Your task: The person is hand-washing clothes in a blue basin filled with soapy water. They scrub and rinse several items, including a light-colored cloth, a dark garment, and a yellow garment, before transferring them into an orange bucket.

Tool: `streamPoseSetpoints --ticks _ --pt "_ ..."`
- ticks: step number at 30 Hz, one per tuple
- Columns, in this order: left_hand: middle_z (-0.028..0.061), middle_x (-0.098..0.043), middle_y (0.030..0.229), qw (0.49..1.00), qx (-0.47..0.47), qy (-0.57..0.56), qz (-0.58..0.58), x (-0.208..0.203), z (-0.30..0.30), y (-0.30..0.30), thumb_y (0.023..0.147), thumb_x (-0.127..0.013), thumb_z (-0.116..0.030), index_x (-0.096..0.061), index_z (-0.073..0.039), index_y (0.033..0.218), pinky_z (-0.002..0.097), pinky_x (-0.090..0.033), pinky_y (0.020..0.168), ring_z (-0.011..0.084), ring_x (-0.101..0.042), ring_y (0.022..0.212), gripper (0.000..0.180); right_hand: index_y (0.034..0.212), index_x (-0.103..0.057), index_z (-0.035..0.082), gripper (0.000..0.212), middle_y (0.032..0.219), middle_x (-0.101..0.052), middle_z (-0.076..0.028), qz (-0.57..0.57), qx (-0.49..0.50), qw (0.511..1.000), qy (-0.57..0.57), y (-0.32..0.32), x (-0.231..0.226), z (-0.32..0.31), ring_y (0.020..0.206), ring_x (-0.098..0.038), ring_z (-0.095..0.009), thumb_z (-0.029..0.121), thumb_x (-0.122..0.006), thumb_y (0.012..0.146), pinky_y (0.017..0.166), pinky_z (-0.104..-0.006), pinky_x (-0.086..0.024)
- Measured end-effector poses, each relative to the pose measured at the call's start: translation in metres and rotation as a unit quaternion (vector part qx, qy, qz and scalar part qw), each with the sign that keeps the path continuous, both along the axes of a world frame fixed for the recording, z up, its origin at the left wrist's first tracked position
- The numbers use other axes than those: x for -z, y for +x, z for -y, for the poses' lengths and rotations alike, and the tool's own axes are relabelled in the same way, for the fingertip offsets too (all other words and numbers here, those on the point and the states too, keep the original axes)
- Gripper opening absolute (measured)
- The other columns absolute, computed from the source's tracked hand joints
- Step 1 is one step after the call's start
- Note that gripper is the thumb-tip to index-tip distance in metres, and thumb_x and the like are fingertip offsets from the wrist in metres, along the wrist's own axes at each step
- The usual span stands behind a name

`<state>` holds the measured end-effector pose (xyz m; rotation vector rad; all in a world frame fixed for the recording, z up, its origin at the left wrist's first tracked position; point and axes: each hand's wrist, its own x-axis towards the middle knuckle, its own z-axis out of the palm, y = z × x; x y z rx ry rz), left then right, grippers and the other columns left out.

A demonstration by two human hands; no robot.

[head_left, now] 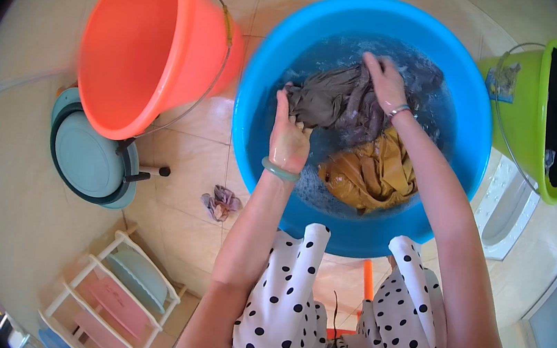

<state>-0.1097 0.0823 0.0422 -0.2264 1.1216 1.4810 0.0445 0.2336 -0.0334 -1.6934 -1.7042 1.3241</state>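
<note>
A big round blue basin [252, 164] holds soapy water and wet clothes. My left hand [290, 142], palm turned up and a pale green bangle at its wrist, grips the left end of a dark grey-brown garment [333, 94]. At the garment's upper right, my right hand [385, 84] holds the cloth, its fingertips partly hidden in the folds; a silvery bracelet circles that wrist. Part of the garment lies in the water. Just below it, a mustard-yellow garment [372, 175] is bunched up, half sunk in the water.
An orange bucket [204, 46] leans at the left beside stacked blue-grey basins [89, 154]. A green bucket [526, 114] with black cloth stands at the right. A small crumpled cloth [220, 203] lies on the tiled floor. A white rack [90, 266] is at lower left.
</note>
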Motion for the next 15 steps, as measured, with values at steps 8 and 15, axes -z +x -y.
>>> streamPoseSetpoints --ticks 8,15 --pt "0.0082 -0.041 0.143 0.998 0.04 -0.033 0.022 0.048 0.009 -0.001 0.096 -0.044 -0.057 -0.036 -0.011 0.144 0.0563 -0.027 0.112 0.0277 -0.037 0.133 0.066 0.134 -0.048 0.011 0.051 0.12 -0.056 -0.02 0.167 -0.265 0.949 0.024 -0.01 0.011 0.037 0.106 -0.058 -0.039 0.01 -0.064 0.085 0.09 -0.0446 -0.05" --pt "0.0111 -0.062 0.119 0.982 0.103 0.079 0.135 0.031 -0.002 -0.029 0.097 -0.051 -0.046 -0.056 -0.007 0.126 0.0418 -0.043 0.101 0.0263 -0.057 0.113 0.049 0.104 -0.064 0.01 0.025 0.099 -0.063 -0.008 -0.165 -0.301 0.925 0.161 -0.038 -0.087 0.104 0.085 -0.064 -0.027 0.016 -0.07 0.081 0.074 -0.0368 -0.054"
